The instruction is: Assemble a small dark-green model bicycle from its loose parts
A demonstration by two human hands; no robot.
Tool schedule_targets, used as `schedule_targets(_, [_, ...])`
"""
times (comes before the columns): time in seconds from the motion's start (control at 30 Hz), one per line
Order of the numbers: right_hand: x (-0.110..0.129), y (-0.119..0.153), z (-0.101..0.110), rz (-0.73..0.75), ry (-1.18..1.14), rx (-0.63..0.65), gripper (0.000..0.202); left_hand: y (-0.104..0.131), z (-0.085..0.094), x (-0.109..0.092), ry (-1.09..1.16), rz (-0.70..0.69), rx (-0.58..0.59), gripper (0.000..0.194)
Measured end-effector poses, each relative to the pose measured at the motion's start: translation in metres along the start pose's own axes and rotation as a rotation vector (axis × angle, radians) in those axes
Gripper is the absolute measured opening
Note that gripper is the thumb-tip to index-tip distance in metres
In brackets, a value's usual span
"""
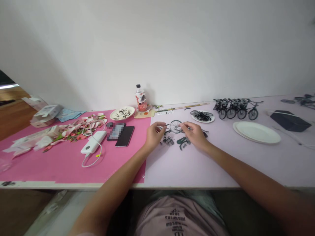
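Pinching with thumb and forefinger nearly together, the right hand (193, 132) has hold of a thin, dark, round spoked wheel (175, 127) at the centre of the frame, by its right edge, seemingly to leave the spokes uncovered. Just left of it, the left hand (155, 133) curls, fingertips close together; I can't tell whether it grips the slim dark piece there. Small black and dark-green loose parts (183, 142) lie below the wheel, presumably for easy reach. Small black model bicycles (237, 109) stand close-packed at upper right, likely to save room, while a white round plate (211, 121) gathers dark pieces.
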State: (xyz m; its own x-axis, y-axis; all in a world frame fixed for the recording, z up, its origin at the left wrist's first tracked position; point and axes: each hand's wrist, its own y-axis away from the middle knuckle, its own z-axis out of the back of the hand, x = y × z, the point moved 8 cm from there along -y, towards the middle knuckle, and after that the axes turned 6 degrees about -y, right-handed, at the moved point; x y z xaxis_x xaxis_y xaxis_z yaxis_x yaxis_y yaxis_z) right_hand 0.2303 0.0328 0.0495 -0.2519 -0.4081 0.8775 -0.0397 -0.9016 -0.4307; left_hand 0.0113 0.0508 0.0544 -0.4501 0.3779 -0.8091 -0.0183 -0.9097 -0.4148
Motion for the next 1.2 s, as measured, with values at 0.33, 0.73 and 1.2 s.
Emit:
schedule_targets(0.33, [-0.005, 0.000, -0.005, -0.011, -0.010, 0.044, 0.049, -0.003, -0.017, 0.017, 0.367, 0.168, 0.112, 0.049])
schedule_targets(0.73, [-0.003, 0.002, -0.007, 0.012, 0.014, 0.075, 0.049, 0.001, -0.027, 0.016, 0.339, 0.159, 0.215, 0.057])
schedule_targets(1.2, [-0.007, 0.000, -0.011, -0.005, -0.014, 0.147, 0.047, 0.004, -0.025, 0.013, 0.296, 0.127, 0.209, 0.041])
